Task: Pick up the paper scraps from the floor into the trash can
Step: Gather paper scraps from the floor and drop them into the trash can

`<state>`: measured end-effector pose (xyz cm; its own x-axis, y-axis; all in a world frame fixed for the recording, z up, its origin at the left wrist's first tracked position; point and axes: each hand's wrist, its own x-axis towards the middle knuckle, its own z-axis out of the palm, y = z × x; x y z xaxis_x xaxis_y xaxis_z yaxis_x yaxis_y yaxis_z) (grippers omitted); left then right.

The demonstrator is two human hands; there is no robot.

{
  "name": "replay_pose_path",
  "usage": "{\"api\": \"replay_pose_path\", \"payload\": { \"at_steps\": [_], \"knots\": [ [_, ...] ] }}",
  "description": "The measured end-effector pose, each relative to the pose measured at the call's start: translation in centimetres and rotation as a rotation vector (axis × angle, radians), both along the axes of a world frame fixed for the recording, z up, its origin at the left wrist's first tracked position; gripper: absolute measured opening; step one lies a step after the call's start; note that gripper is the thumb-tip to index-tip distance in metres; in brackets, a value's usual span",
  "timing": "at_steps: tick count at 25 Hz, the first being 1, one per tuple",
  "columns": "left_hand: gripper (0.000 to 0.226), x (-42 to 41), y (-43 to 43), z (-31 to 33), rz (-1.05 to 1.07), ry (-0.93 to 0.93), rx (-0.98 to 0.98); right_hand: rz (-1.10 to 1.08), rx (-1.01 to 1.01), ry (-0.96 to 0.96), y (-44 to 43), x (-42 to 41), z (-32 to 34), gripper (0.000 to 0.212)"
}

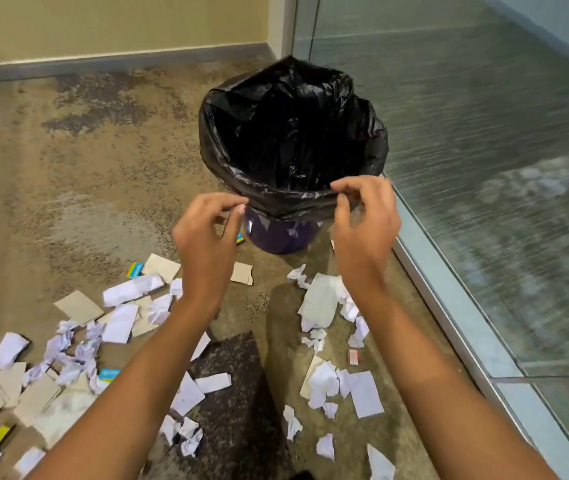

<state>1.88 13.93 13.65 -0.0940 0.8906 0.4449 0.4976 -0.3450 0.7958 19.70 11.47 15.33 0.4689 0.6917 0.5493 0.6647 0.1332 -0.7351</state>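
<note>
Fingers [352,184] at upright trash can [276,237]

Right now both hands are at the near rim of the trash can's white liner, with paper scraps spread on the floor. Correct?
Not quite: the head view shows the liner is black, not white. The rest holds: left hand and right hand are at the near rim of the trash can, with paper scraps spread on the floor.

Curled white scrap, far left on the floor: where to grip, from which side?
Probably from above with the left hand, pinching across the curled white scrap at its arched middle. The curl stands off the carpet, so both sides are reachable without scraping under a flat edge.
</note>
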Motion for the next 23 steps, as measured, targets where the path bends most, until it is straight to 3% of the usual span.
{"api": "replay_pose_path", "payload": {
  "at_steps": [5,10,14,17,23],
  "knots": [
    [0.01,-4.3,-7.8,-6.7,0.007,0.033,-0.208,-0.001,-0.264,-0.031,-8.5,-1.5,-8.2,0.023],
    [0.012,-9.1,-13.4,-13.0,0.075,0.304,-0.468,0.015,-0.561,-0.001,-15.3,-1.2,-15.7,0.029],
    [0.067,-12.7,-17.1,-17.6,0.361,0.554,-0.854,-0.134,-0.984,0.1,-19.0,0.2,-20.6,0.067],
    [0.1,-13.6,-18.2,-19.3,0.334,0.572,-1.029,-0.111,-1.258,-0.024,-20.1,-0.2,-22.2,0.088],
    [0.102,-11.0,-18.8,-20.3,0.007,0.665,-1.043,0.179,-1.165,-0.438,-20.1,-3.8,-22.3,0.076]
  ]
}}
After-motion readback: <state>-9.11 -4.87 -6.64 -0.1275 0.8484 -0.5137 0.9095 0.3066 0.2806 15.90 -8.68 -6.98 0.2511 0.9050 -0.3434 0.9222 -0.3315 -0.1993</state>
